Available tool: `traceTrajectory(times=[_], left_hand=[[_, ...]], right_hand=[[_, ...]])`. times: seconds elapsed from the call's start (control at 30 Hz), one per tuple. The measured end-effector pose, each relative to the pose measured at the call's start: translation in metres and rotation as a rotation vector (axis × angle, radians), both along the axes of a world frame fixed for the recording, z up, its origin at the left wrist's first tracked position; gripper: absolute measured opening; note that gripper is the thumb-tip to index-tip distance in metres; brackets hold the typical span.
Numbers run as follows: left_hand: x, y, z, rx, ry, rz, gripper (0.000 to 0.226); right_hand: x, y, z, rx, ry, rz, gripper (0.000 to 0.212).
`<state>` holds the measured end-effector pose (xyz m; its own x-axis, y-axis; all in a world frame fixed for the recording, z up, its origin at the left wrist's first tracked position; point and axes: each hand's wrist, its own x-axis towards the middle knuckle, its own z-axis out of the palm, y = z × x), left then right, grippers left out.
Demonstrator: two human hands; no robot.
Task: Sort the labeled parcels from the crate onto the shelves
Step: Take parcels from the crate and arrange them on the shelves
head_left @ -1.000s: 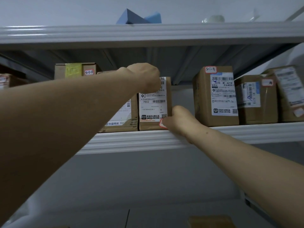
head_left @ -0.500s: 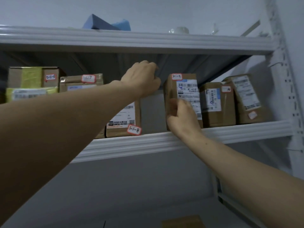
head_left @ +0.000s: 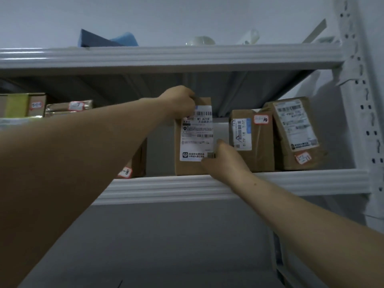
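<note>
A brown cardboard parcel with a white shipping label stands upright on the white metal shelf. My left hand grips its top left corner. My right hand holds its lower right edge, fingers curled round the side. Left of it, mostly behind my left forearm, stands a parcel with a red-edged tag reading 8. To the right stands a parcel tagged 10, and beside that a leaning parcel.
Further left on the same shelf sit a parcel tagged 7 and a yellow-taped box. The shelf above carries a blue object. A perforated white upright bounds the right side.
My left hand left the parcel tagged 8 and took the top of the upright parcel. That parcel has shifted left, away from the parcel tagged 10. My right hand slid to its lower right edge.
</note>
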<state>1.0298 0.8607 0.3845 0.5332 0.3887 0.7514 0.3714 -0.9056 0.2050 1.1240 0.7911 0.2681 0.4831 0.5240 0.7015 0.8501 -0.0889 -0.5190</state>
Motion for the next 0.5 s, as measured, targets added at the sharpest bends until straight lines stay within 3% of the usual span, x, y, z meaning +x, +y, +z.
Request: traceTrajectory(times=[0.2, 0.5], left_hand=[[-0.036, 0.013, 0.006, 0.061, 0.045, 0.14, 0.026], [-0.057, 0.03, 0.001, 0.173, 0.124, 0.238, 0.036]], right_hand=[[-0.014, 0.026, -0.002, -0.069, -0.096, 0.122, 0.013], [-0.026, 0.057, -0.007, -0.061, -0.14, 0.114, 0.019]])
